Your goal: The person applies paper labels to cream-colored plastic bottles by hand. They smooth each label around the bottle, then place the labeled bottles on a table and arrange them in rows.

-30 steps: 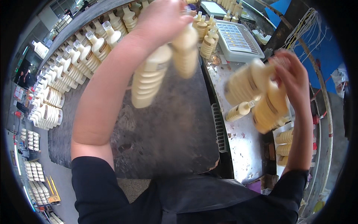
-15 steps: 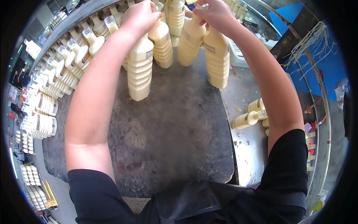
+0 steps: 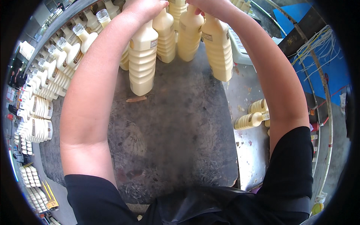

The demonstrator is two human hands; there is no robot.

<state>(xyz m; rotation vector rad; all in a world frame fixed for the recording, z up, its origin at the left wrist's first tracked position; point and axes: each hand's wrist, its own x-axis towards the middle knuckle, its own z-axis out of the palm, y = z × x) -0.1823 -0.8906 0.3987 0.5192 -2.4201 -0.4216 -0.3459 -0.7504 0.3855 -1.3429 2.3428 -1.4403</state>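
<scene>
My left hand (image 3: pixel 144 8) reaches to the far edge of the view, fingers closed at the necks of two cream-coloured ribbed bottles: a nearer one (image 3: pixel 143 62) and one just behind it (image 3: pixel 164 35). My right hand (image 3: pixel 214 8) is likewise closed at the necks of two more such bottles, one (image 3: pixel 190 34) on its left and one (image 3: pixel 218 48) below it. The top edge cuts off both hands, and the grip on each neck is partly hidden. These bottles stand nearly upright over the far part of the dark worktop (image 3: pixel 172 142).
Rows of similar bottles (image 3: pixel 60 62) line the left and far side. Right of the worktop, more bottles (image 3: pixel 249 120) lie on a metal surface (image 3: pixel 249 157), with a white tray (image 3: pixel 240 52) beyond. A bundle of pale straps (image 3: pixel 317 48) hangs by a pole (image 3: pixel 322 84).
Both hands and the bottles at them have moved farther away, uncovering a small scrap on the worktop. The bottle left of my right hand, tilted before, stands straighter.
</scene>
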